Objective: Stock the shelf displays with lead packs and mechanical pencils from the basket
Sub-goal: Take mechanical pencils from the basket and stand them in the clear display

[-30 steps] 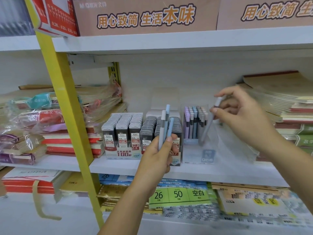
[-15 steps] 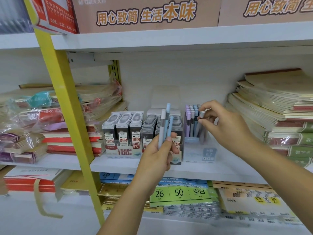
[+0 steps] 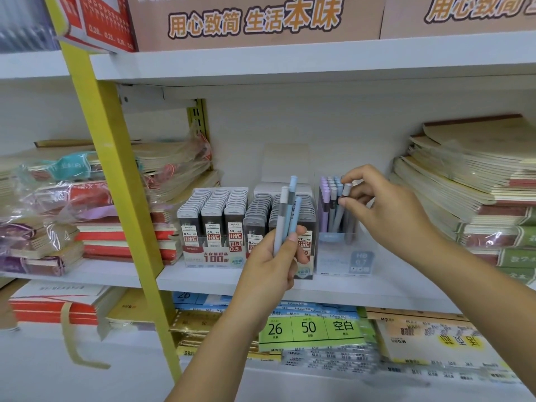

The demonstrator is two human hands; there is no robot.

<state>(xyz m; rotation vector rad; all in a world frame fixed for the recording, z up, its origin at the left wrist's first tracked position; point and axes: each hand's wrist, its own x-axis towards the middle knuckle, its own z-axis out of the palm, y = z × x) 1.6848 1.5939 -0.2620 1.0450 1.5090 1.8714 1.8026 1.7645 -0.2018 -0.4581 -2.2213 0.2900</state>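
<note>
Partly blocking lead packs [image 3: 258, 216], left hand [image 3: 269, 269] grips pencils [image 3: 285, 219]; right hand [image 3: 385, 211] pinches grey pencil [image 3: 341, 208].

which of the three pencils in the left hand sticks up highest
The middle light blue pencil; its cap rises above the grey pencil and the darker blue pencil.

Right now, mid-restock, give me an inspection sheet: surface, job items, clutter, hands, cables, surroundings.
Surface: white shelf, crowded with stock.
Job's things: three mechanical pencils upright in the left hand; one grey pencil, tip down in the clear pencil display; lead pack displays directly left of it.
Clutter: plastic-wrapped notebooks at left.
Hands: left hand grips the three pencils; right hand pinches the grey pencil's cap.
Cables: nothing seen.
Surroundings: yellow upright, notebook stacks at right, cardboard boxes above; basket not in view.
</note>
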